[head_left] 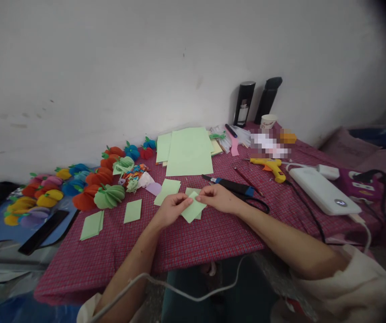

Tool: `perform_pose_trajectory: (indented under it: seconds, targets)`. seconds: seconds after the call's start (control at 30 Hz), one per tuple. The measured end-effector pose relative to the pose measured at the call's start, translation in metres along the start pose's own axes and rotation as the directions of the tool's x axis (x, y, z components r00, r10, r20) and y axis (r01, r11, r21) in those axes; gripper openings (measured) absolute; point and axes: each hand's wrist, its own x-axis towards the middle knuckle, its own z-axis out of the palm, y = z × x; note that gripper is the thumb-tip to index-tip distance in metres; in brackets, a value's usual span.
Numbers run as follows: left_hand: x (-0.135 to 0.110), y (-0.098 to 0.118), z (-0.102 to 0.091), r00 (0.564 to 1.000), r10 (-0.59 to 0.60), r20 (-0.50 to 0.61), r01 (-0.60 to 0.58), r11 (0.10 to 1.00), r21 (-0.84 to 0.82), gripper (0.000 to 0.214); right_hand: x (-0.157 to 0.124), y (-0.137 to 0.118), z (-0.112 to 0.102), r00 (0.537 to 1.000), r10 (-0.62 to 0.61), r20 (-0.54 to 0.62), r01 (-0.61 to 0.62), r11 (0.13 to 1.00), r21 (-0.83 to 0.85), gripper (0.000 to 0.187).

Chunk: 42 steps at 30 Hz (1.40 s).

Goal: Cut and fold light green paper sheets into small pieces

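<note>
Pale green paper (192, 212) is pinched at its left by the left hand (173, 209) and at its upper right by the right hand (220, 199), neither being nearer. Its long axis appears slanted, the free corner being directed below the grip, bodyward; a second green sheet (198, 216) is partly overlapped behind.

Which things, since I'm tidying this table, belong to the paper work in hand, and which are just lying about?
Probably the job's:
green paper piece, pinched by left hand and right hand
small green cards
large green sheet

Seemingly lying about:
paper cup
white power bank
tall black containers
</note>
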Motion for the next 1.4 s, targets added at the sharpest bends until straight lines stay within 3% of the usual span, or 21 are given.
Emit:
perform_pose_trajectory:
  seconds: [0.23,0.37,0.47,0.67,0.8,0.97,1.1,1.2,1.4]
  targets:
    - [0.0,0.001,0.0,0.989,-0.075,-0.13,0.068,0.996,-0.058,0.037,-0.001,-0.001,-0.001,0.994,0.073,0.076,-0.078,0.995,0.063,0.027]
    - [-0.001,0.003,-0.004,0.978,-0.105,-0.182,0.092,0.992,-0.081,0.038,-0.002,-0.005,-0.011,0.996,0.085,0.034,-0.088,0.992,0.095,0.028]
    - [-0.001,0.001,-0.003,0.988,-0.108,-0.111,0.104,0.994,-0.042,0.039,-0.001,-0.008,-0.01,0.998,0.051,-0.048,-0.045,0.99,0.13,0.028]
    - [0.0,-0.001,0.007,0.998,-0.052,0.048,0.052,0.999,-0.001,0.037,0.002,-0.005,0.004,1.0,-0.004,0.002,0.004,0.998,0.057,0.023]
    - [0.001,-0.001,0.006,0.998,-0.038,0.048,0.038,0.999,-0.01,0.039,0.002,-0.001,-0.001,0.996,0.009,-0.084,-0.008,1.0,0.017,0.021]
    - [-0.002,0.001,-0.007,1.0,-0.013,0.023,0.014,0.999,-0.033,0.039,0.001,-0.003,-0.017,0.982,0.072,-0.173,-0.049,0.99,0.132,0.025]
    - [-0.004,0.007,-0.018,0.993,-0.052,-0.108,0.043,0.995,-0.085,0.036,0.0,-0.005,-0.024,0.956,0.099,-0.275,-0.05,0.982,0.18,0.025]
    - [-0.003,0.009,-0.016,0.978,-0.036,-0.207,0.023,0.998,-0.064,0.039,0.0,-0.005,-0.018,0.968,0.103,-0.229,-0.055,0.977,0.204,0.025]
    - [0.0,0.001,0.002,1.0,0.016,-0.011,-0.016,0.999,0.037,0.034,0.0,-0.001,-0.001,0.991,0.041,-0.128,-0.03,0.996,0.087,0.022]
